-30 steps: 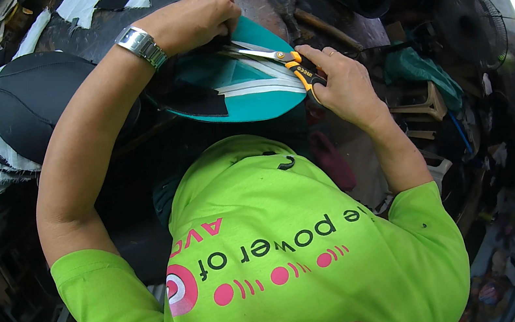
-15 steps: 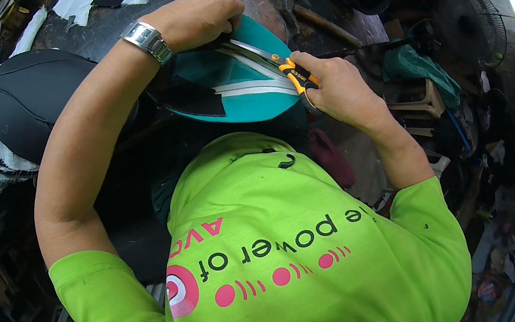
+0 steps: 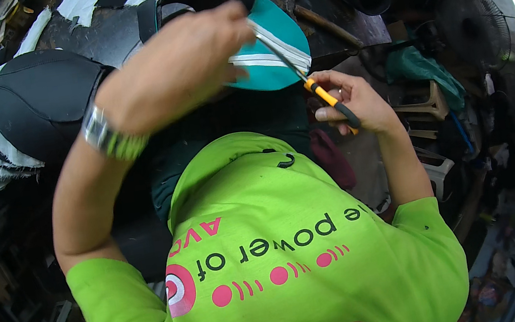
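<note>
Teal and rounded, the fabric piece (image 3: 284, 31) with white strips and a black section lies beyond the person's right hand (image 3: 356, 102), forward and to its left. That hand's fingers and thumb are wrapped on slim metal scissors (image 3: 319, 90) with orange-and-black handles, whose blades point across the teal surface. The left hand (image 3: 181, 63) hangs over the piece's left side; motion blur hides whether its fingers grip it.

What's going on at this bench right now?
The person's right hand holds orange-and-black-handled scissors, blades angled over the white strips of what looks like a teal-and-black cap. The left hand is blurred in front of it, so its grip is unclear. A hammer lies to the right.
</note>
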Tool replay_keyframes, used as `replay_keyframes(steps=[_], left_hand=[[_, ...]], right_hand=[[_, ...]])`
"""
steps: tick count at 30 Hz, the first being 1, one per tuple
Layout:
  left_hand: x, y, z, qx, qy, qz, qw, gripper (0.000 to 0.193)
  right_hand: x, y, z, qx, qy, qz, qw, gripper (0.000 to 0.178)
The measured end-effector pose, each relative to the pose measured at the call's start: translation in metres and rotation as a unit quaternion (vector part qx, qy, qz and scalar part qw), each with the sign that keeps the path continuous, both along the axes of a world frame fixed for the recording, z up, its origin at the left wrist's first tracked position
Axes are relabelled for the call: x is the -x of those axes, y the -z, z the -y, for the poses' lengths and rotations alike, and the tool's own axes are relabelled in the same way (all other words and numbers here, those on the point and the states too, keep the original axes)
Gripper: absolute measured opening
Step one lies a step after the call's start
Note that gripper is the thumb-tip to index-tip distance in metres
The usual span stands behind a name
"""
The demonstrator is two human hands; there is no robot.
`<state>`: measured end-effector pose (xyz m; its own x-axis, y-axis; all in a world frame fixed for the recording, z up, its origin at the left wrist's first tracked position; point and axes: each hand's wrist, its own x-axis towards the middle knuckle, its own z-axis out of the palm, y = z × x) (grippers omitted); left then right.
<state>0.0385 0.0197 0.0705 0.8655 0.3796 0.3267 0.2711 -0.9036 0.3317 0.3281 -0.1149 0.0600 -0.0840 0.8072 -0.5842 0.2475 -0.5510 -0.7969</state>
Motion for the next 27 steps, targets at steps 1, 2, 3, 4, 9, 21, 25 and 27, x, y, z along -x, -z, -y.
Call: replay_keyframes(steps=[1, 2, 3, 4, 9, 21, 25, 27], left_hand=[[0.010, 0.001, 0.013, 0.084, -0.008, -0.094, 0.992, 0.036], [0.009, 0.010, 0.025, 0.035, -0.032, -0.102, 0.994, 0.035], [0.009, 0.021, 0.035, -0.031, -0.048, -0.092, 0.994, 0.034], [0.012, 0.031, 0.038, -0.038, -0.054, -0.057, 0.996, 0.029], [0.033, 0.074, 0.028, -0.072, -0.052, 0.049, 0.995, 0.027], [0.032, 0.086, 0.036, 0.036, -0.167, 0.077, 0.982, 0.045], [0.031, 0.083, 0.035, 0.057, -0.191, 0.054, 0.979, 0.042], [0.028, 0.082, 0.036, 0.071, -0.200, 0.049, 0.976, 0.039]], right_hand=[[0.002, 0.001, 0.004, 0.015, -0.002, -0.044, 0.999, 0.063], [0.004, 0.004, 0.007, 0.019, 0.005, -0.087, 0.996, 0.062], [0.007, 0.007, 0.010, 0.036, 0.005, -0.123, 0.992, 0.061], [0.010, 0.013, 0.011, 0.034, 0.004, -0.127, 0.991, 0.061], [0.017, 0.033, 0.006, 0.111, -0.007, -0.151, 0.982, 0.059], [0.017, 0.048, 0.012, 0.186, -0.049, -0.392, 0.899, 0.049], [0.023, 0.050, 0.010, 0.173, -0.044, -0.432, 0.884, 0.053], [0.025, 0.050, 0.008, 0.160, -0.039, -0.488, 0.857, 0.054]])
